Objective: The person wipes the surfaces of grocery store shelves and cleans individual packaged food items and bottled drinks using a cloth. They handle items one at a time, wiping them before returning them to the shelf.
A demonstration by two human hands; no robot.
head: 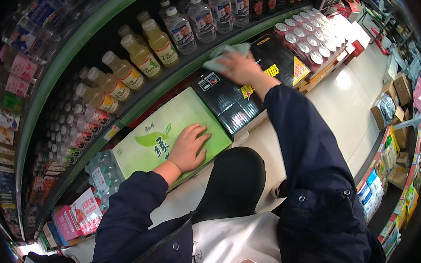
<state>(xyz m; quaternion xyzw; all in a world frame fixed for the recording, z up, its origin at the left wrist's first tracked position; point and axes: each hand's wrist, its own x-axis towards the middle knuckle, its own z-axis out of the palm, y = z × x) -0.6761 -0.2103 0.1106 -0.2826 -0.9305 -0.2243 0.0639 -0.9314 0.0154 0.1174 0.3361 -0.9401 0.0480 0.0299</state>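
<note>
My right hand (240, 68) lies on a pale green cloth (226, 54), its fingers spread and pressing on it. The cloth touches the green front edge of a shelf (191, 70) and lies at the back of a black carton (230, 100) with yellow print. My left hand (189, 148) rests palm down on a light green carton (179, 111) beside the black one and holds nothing. Behind the cloth, clear plastic bottles (201, 21) stand on the shelf. To their left are bottles of yellowish juice (141, 57).
Shrink-wrapped red cans (305, 37) lie right of the black carton. Wrapped bottles (104, 177) and a pink and white carton (87, 211) sit at lower left. Low shelves with packets (376, 189) and open cardboard boxes (391, 102) stand across the tiled floor (336, 103).
</note>
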